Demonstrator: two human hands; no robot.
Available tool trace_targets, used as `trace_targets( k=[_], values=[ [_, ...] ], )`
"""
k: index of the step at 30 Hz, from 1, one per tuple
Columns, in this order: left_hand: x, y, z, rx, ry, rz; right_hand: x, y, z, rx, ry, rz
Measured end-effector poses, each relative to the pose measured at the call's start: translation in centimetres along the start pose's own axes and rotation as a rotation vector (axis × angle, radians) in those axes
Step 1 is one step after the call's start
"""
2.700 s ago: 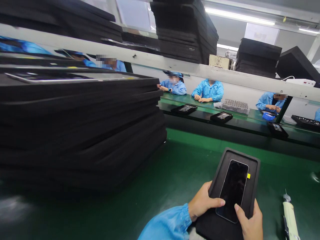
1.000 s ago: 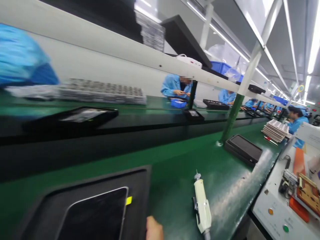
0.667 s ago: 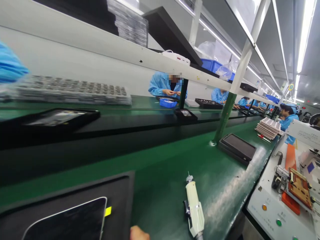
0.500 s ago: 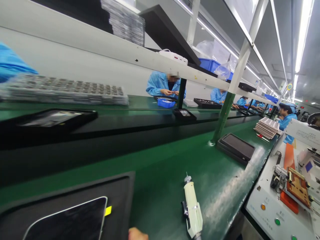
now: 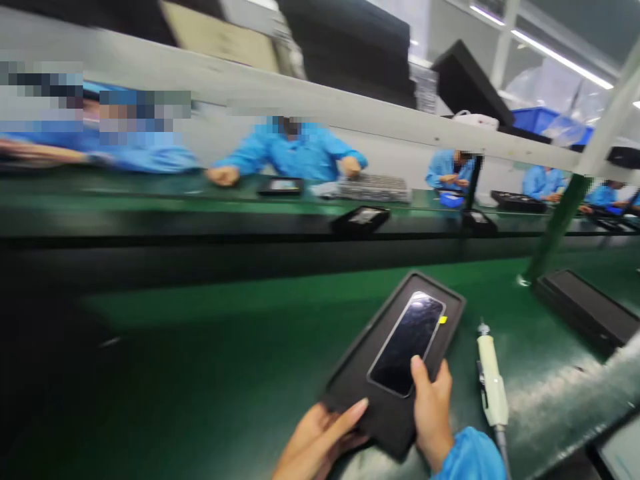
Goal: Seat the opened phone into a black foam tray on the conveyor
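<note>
A black tray [image 5: 386,419] is tilted above the green bench, with a smartphone [image 5: 413,343] lying face up in its recess. The phone has a dark glossy screen, a pale frame and a yellow tab [image 5: 443,320] at its right edge. My left hand [image 5: 327,437] is closed on the tray's near left corner, thumb on top. On the right side, my right hand [image 5: 433,412] grips the tray's edge, its thumb reaching over the phone's lower right edge. To the right, a cream electric screwdriver [image 5: 493,383] rests on the bench.
Another black tray [image 5: 587,307] lies at the right beside a green-and-white post [image 5: 555,233]. Behind the bench runs a dark conveyor carrying a black tray [image 5: 361,219]. Across it, several people in blue work clothes [image 5: 310,150] sit under a loaded shelf [image 5: 320,97].
The view has swung left and shows more of the tray, which appears smaller and angled differently. Both hands are visible on it; before, only part of one hand showed. The screwdriver still lies there.
</note>
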State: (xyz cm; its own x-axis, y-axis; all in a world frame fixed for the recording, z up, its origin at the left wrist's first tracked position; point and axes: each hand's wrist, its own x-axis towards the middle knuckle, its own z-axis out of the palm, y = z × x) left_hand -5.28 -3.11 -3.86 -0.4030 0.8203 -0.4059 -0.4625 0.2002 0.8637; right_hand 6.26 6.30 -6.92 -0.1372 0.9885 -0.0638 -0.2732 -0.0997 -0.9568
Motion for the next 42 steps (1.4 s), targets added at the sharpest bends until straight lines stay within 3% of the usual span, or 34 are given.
trace_targets(
  k=[2, 4, 5, 6, 8, 9, 11, 17, 23, 29, 34, 42],
  values=[
    [-1.0, 0.3, -0.5, -0.011, 0.200, 0.145, -0.2, -0.1, 0.0, -0.047, -0.036, -0.026],
    [-1.7, 0.8, -0.4, 0.141, 0.512, 0.441, -0.6, 0.0, 0.0, -0.100, -0.076, -0.062],
    [-2.0, 1.1, -0.2, 0.258, 0.602, 0.589, -0.9, 0.0, 0.0, -0.133, -0.101, -0.085],
    [-2.3, 1.4, 0.1, 0.372, 0.608, 0.706, -1.2, 0.1, 0.0, -0.170, -0.127, -0.110],
    [-2.6, 2.0, 1.0, 0.522, 0.432, 0.779, -1.7, 0.5, -0.1, -0.246, -0.163, -0.173],
    [-2.5, 2.2, 1.6, 0.550, 0.341, 0.747, -2.0, 0.7, -0.1, -0.283, -0.166, -0.210],
    [-2.1, 2.4, 2.8, 0.584, 0.273, 0.653, -2.2, 1.3, -0.3, -0.351, -0.147, -0.279],
    [-0.7, 2.1, 4.4, 0.574, 0.347, 0.572, -2.6, 2.3, -0.5, -0.437, -0.135, -0.287],
    [0.1, 2.9, 2.1, 0.420, 0.297, 0.607, -3.2, 1.0, 0.0, -0.330, -0.217, -0.218],
    [0.9, 3.8, -0.8, -0.096, 0.305, 0.349, -2.7, 0.7, -0.2, -0.301, -0.290, -0.119],
    [0.4, 3.9, -1.2, -0.253, 0.252, 0.298, -2.6, 1.3, -0.5, -0.315, -0.288, -0.087],
    [0.5, 4.0, -1.1, -0.296, 0.217, 0.276, -2.7, 1.0, -0.4, -0.356, -0.293, -0.087]
  ],
)
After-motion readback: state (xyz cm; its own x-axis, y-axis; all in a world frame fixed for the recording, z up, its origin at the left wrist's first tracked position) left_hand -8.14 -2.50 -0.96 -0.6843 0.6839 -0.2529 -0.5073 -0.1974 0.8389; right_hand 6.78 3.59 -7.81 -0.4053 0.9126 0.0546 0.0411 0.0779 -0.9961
